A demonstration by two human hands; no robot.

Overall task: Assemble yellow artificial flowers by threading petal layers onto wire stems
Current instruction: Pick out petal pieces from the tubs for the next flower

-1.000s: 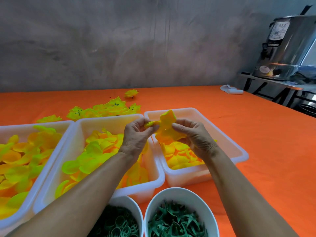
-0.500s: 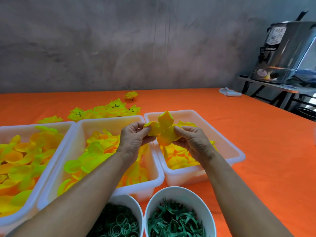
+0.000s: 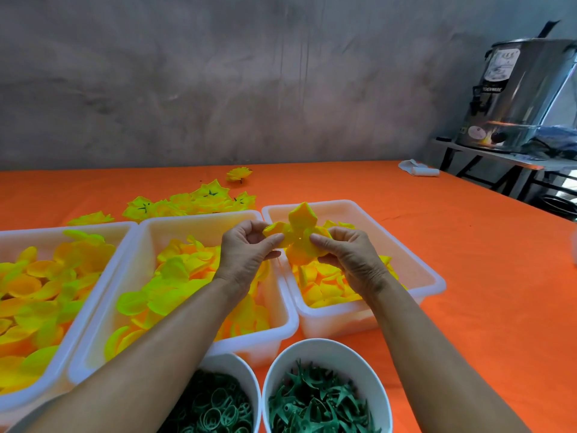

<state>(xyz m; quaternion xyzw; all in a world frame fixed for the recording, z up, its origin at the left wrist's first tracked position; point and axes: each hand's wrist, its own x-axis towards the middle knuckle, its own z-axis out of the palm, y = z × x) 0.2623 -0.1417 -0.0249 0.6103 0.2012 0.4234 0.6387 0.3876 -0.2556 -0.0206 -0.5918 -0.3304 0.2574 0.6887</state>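
Note:
A yellow-orange petal layer (image 3: pixel 300 236) is spread out in the air above the gap between the middle and right bins. My left hand (image 3: pixel 246 253) pinches its left lobe, and my right hand (image 3: pixel 349 256) pinches its right side. No wire stem shows. Three white bins hold loose yellow petals: left bin (image 3: pixel 123 245), middle bin (image 3: pixel 282 317), right bin (image 3: pixel 427 278). Finished yellow flowers (image 3: pixel 190 204) lie in a pile on the orange table behind the bins.
Two white bowls stand at the near edge, one with green rings (image 3: pixel 232 362), one with green calyx pieces (image 3: pixel 368 357). A single flower (image 3: pixel 239 174) and a white roll (image 3: pixel 418 170) lie far back. A steel urn (image 3: pixel 518 95) stands on a side stand at right.
The petal layer has opened out between my hands, and both hands have shifted slightly on it. The view has tilted a little.

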